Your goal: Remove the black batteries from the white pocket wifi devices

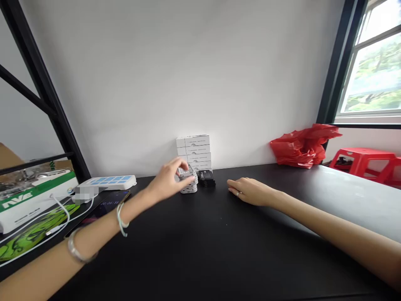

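Observation:
My left hand (171, 179) reaches to a short stack of small white pieces (189, 189) with rounded, notched edges. Its thumb and fingers curve around the top white piece (186, 171), which carries dark print; the fingers partly cover it. Just right of this stack lies a pile of small black packets (206, 178) with white print. Behind both stands a stack of white boxes (197, 151) against the wall. My right hand (249, 190) rests palm down on the black table (194, 251), fingers loosely extended, holding nothing.
At left are a white power strip (109, 182), a phone (106, 205) showing a timer, white cables (67, 213), a green patterned item (37, 228) and a white-and-green box (37, 200). A red plastic bag (300, 146) lies at the back right. Red stools (365, 161) stand beyond.

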The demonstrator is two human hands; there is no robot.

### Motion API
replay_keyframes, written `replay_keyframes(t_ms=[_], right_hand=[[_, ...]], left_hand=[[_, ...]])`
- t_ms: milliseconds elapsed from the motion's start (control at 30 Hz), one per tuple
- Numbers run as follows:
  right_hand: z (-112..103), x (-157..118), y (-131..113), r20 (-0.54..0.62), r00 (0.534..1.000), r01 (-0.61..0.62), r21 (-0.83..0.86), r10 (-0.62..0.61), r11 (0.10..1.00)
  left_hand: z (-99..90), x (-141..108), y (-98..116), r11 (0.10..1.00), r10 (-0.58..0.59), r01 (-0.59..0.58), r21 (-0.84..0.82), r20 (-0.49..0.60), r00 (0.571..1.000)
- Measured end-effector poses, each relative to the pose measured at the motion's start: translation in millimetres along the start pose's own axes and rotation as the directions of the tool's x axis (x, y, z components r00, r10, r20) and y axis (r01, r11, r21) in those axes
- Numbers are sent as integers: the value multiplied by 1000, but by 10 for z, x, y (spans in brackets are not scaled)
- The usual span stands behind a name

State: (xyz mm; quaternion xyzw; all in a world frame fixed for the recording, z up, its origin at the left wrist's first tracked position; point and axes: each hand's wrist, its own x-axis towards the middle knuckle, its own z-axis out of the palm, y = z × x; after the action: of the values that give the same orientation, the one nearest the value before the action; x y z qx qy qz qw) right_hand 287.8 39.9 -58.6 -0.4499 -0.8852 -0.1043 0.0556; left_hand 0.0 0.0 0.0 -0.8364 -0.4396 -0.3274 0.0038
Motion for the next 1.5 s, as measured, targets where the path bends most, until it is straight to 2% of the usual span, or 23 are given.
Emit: replay_keyframes(t_ms=[67, 133, 167, 267, 367, 467, 533, 667, 733, 800, 867, 933, 967, 1033, 1133, 1233, 1367, 1500], right_hand=[[-2, -3, -4, -6, 1000, 5, -4, -5, 1000], [-9, -6, -12, -9, 1000, 7, -6, -7, 1000], [-13, -7, -18, -10, 1000, 7, -6, -7, 1000], [-23, -8, -31, -13, 1000, 6, 5, -6, 1000], [-22, -9, -35, -18, 1000, 6, 33, -5, 999], [-18, -13, -28, -24, 1000, -1, 78, 3, 997], [-25, -15, -15, -30, 999, -15, 119, 18, 993], [-86, -11, 26, -41, 997, -57, 239, 68, 969], [-134, -6, 38, -54, 994, -77, 290, 97, 954], [-182, -7, 34, -68, 990, -89, 370, 122, 925], [-222, -20, 13, -46, 992, -75, 532, 118, 844], [-246, -50, -20, 16, 999, -44, 687, 45, 725], [-252, -72, -41, 53, 999, -33, 729, -7, 683], [-248, -123, -99, 128, 989, -44, 733, -74, 679], [-218, -195, -230, 188, 979, -64, 660, -81, 749], [-177, -227, -374, 160, 982, -18, 600, -98, 800], [-161, -212, -463, 167, 982, -28, 586, -87, 810], [-208, -196, -444, 225, 967, -39, 604, -124, 796]], left_hand=[[-98, 257, -172, 990, -140, 135, 40, 134, 981], [-143, 456, -347, 979, -195, 206, -4, 296, 935], [-146, 523, -420, 976, -199, 218, -17, 339, 920], [-114, 609, -552, 974, -180, 218, -53, 401, 898], [-89, 608, -583, 974, -168, 217, -64, 437, 883], [-102, 594, -548, 973, -164, 219, -73, 453, 876], [-112, 560, -463, 979, -137, 188, -76, 433, 891], [-54, 364, -96, 996, 6, 27, -84, 365, 931], [18, 232, 125, 995, 79, -49, -84, 392, 917], [104, 125, 299, 995, 99, -77, -67, 455, 885], [187, 69, 390, 996, 88, -70, -54, 516, 852], [249, 65, 404, 998, 54, -35, -43, 566, 822], [268, 83, 393, 999, 36, -16, -40, 586, 809], [281, 158, 355, 999, 24, 2, -43, 601, 799], [265, 374, 297, 997, 46, -75, 34, 526, 849], [269, 665, 234, 973, 22, -129, 189, 484, 875], [329, 993, 120, 962, -39, -123, 246, 565, 824], [386, 1139, 51, 961, -39, -141, 237, 624, 781]])
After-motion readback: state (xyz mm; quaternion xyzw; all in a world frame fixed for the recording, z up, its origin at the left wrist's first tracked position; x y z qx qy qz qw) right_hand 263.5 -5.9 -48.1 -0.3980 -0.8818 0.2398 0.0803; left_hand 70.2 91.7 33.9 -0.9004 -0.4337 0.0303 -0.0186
